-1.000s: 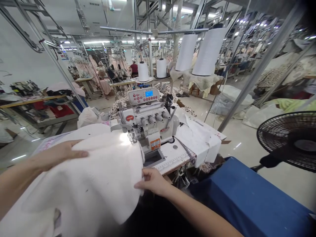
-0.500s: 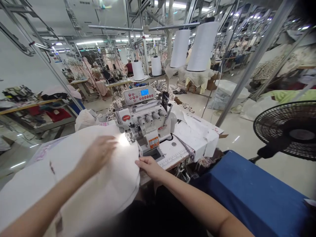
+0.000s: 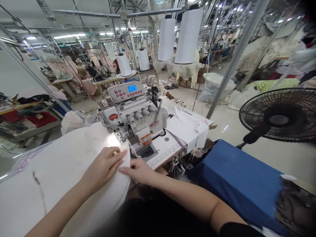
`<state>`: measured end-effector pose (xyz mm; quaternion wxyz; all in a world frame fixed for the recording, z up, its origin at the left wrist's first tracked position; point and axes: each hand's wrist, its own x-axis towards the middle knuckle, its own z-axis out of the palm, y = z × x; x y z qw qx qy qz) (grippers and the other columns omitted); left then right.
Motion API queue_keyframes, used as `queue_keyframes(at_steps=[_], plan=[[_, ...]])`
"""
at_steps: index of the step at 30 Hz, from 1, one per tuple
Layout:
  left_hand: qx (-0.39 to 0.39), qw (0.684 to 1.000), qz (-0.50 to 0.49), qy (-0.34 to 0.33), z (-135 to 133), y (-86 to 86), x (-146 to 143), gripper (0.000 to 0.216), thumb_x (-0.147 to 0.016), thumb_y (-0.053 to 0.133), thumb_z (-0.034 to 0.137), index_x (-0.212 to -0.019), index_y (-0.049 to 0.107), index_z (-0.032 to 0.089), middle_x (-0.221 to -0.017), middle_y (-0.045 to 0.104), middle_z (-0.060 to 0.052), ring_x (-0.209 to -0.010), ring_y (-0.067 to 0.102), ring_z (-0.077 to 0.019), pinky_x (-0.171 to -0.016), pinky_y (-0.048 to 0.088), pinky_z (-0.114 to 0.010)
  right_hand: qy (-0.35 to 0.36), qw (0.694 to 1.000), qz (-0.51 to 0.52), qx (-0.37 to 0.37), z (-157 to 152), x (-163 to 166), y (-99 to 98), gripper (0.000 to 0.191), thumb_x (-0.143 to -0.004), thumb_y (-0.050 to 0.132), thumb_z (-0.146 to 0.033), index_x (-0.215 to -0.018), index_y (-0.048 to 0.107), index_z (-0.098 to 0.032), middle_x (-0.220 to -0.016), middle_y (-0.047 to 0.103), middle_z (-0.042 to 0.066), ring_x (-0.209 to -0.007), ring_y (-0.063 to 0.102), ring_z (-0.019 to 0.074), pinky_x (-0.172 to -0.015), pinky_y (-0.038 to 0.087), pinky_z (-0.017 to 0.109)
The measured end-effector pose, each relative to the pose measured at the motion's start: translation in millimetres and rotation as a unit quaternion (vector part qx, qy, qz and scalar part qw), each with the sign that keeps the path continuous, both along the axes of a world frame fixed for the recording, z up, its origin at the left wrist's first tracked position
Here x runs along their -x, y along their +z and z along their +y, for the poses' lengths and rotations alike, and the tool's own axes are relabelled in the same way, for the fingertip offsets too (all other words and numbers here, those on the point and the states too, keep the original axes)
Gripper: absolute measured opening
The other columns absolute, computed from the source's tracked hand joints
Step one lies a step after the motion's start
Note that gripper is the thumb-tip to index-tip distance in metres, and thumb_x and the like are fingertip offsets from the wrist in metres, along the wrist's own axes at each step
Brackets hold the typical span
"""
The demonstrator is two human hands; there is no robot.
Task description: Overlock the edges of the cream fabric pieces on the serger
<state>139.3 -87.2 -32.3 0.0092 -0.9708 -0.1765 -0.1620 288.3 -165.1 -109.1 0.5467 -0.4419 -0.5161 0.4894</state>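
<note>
A large sheet of white fabric (image 3: 66,154) spreads across the left of the table and drapes over its front edge. My left hand (image 3: 105,166) lies palm down on it, fingers reaching to the fabric's right edge, thumb and index tips apart. Just beside it, my right hand (image 3: 139,170) pinches that edge between thumb and fingers. Ahead of both hands stands a white overlock sewing machine (image 3: 138,117), its lamp lighting the fabric by the presser foot (image 3: 121,135). A control panel (image 3: 126,91) with a blue display sits on top.
White thread cones (image 3: 189,36) stand on a rack behind the machine. White cloth pieces (image 3: 187,123) lie on the table's right side. A blue covered box (image 3: 239,181) and a black fan (image 3: 277,115) are at my right. Metal poles (image 3: 237,59) rise around the station.
My left hand has come down and back toward me, to the fabric edge beside my right hand. My right hand still pinches the edge. The view has shifted, moving the machine left in the picture.
</note>
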Motion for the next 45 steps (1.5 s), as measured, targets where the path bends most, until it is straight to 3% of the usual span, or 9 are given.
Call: queue_keyframes(at_steps=[6,10,13,19,25,32,37,42,45], plan=[[0.003,0.998,0.051,0.029,-2,-1.1,2,0.041,-0.09,0.039,0.025,-0.13,0.046,0.029,-0.113,0.047,-0.01,-0.095,0.044,-0.021,-0.08,0.043,-0.035,0.003,0.998,0.04,0.041,5,-1,-1.2,0.047,-0.063,0.065,-0.056,-0.053,0.053,-0.011,-0.05,0.04,-0.004,-0.051,0.033,0.0064,-0.048,0.026,0.02],[-0.009,0.997,0.056,0.049,1,0.0,-2,0.043,-0.09,0.038,0.027,-0.132,0.044,0.026,-0.114,0.047,-0.011,-0.098,0.043,-0.0233,-0.083,0.043,-0.039,0.01,0.997,0.08,0.014,6,4,-3.1,0.036,-0.061,0.071,-0.046,-0.07,0.064,-0.011,-0.059,0.052,-0.003,-0.056,0.042,0.0084,-0.054,0.034,0.021],[-0.024,0.997,0.033,0.06,2,-0.9,-4,0.041,-0.089,0.038,0.028,-0.129,0.047,0.024,-0.111,0.05,-0.011,-0.096,0.044,-0.0242,-0.083,0.043,-0.041,0.016,0.999,0.048,0.005,4,8,-5.6,0.028,-0.059,0.074,-0.036,-0.069,0.065,-0.012,-0.06,0.054,-0.003,-0.059,0.044,0.0096,-0.057,0.036,0.022],[-0.015,1.0,-0.021,0.01,0,-1.3,-3,0.034,-0.089,0.04,0.023,-0.119,0.057,0.026,-0.103,0.054,-0.009,-0.09,0.048,-0.02,-0.075,0.044,-0.033,0.017,0.999,-0.039,0.019,1,2,-4.9,0.04,-0.073,0.06,-0.041,-0.047,0.044,-0.014,-0.046,0.032,-0.006,-0.049,0.03,0.0065,-0.047,0.024,0.021],[-0.018,0.999,-0.002,0.028,-2,-0.3,-4,0.035,-0.089,0.039,0.025,-0.119,0.057,0.028,-0.105,0.053,-0.009,-0.088,0.048,-0.0202,-0.075,0.044,-0.034,0.003,0.998,-0.067,-0.018,12,-8,-0.1,0.041,-0.076,0.055,-0.04,-0.048,0.038,-0.015,-0.051,0.028,-0.005,-0.052,0.027,0.0064,-0.048,0.021,0.021],[-0.018,0.997,0.011,0.074,1,-2.2,-8,0.037,-0.089,0.04,0.029,-0.122,0.054,0.025,-0.109,0.051,-0.01,-0.092,0.045,-0.0231,-0.082,0.042,-0.04,-0.015,0.998,-0.025,-0.06,8,5,-10.1,0.026,-0.067,0.067,-0.038,-0.075,0.063,-0.014,-0.065,0.052,-0.002,-0.063,0.045,0.0114,-0.059,0.035,0.022],[0.005,0.999,0.005,0.036,1,0.1,-5,0.035,-0.09,0.039,0.028,-0.12,0.056,0.025,-0.107,0.052,-0.009,-0.092,0.047,-0.0209,-0.079,0.043,-0.036,0.025,1.0,-0.007,-0.017,1,6,-9.5,0.034,-0.072,0.06,-0.044,-0.061,0.058,-0.012,-0.055,0.048,-0.003,-0.057,0.042,0.0101,-0.054,0.034,0.022],[0.001,0.998,0.018,0.055,-1,-0.7,-6,0.037,-0.089,0.039,0.027,-0.124,0.053,0.028,-0.109,0.05,-0.01,-0.088,0.045,-0.0204,-0.079,0.042,-0.037,0.099,0.993,0.057,0.008,11,-6,-3.8,0.052,-0.068,0.056,-0.063,-0.057,0.058,-0.012,-0.057,0.055,0.001,-0.056,0.048,0.0105,-0.059,0.04,0.024],[-0.007,0.997,0.024,0.075,-1,-1.7,-10,0.039,-0.089,0.039,0.028,-0.127,0.05,0.028,-0.109,0.048,-0.01,-0.089,0.044,-0.0215,-0.081,0.041,-0.04,0.09,0.993,0.07,-0.005,17,-8,-2.5,0.055,-0.067,0.055,-0.066,-0.059,0.058,-0.011,-0.059,0.055,0.001,-0.059,0.049,0.011,-0.062,0.04,0.025]])
